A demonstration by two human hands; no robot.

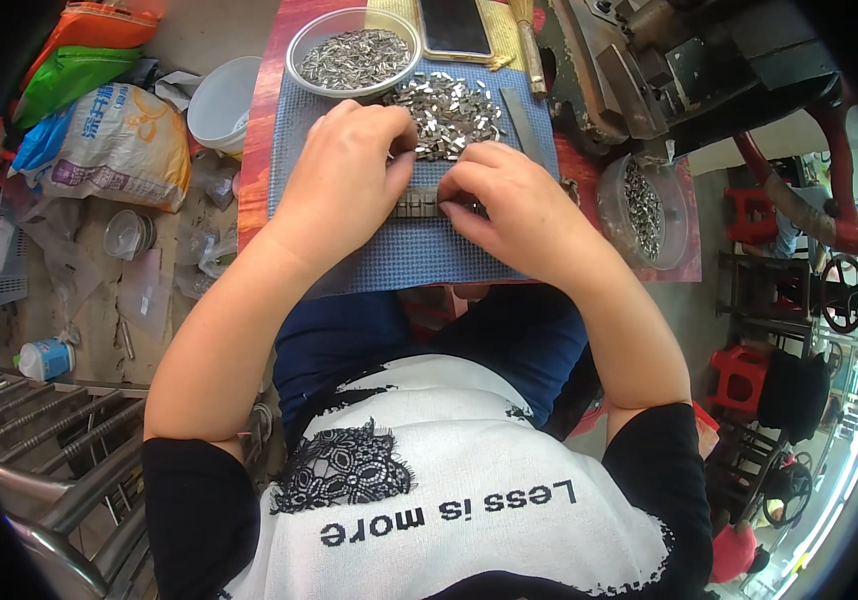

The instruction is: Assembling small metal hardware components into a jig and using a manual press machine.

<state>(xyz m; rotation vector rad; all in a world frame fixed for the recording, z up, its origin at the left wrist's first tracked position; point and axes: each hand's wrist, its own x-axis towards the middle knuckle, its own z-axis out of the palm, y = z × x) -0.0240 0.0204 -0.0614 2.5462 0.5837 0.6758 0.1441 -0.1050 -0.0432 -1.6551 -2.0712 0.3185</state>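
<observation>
A narrow metal bar with slots (415, 205) lies across the blue textured mat (399, 252) between my hands. My left hand (354, 170) is curled at the bar's left end, thumb and forefinger bent toward each other beside the loose metal pieces; what is in its fingertips is hidden. With thumb and fingers closed, my right hand (509, 205) rests over the bar's right part. Whatever it pinches is too small to make out. Just beyond both hands spreads a heap of small shiny metal pieces (449, 110). A clear round bowl of small metal pins (354, 60) stands behind my left hand.
A phone (456, 25) lies at the mat's far edge, near a brush (529, 50) and a flat metal strip (523, 125). Right of the mat stand a clear tub of metal parts (646, 210) and a dark machine (639, 70). Bags (109, 140) and a white bucket (224, 100) are at left.
</observation>
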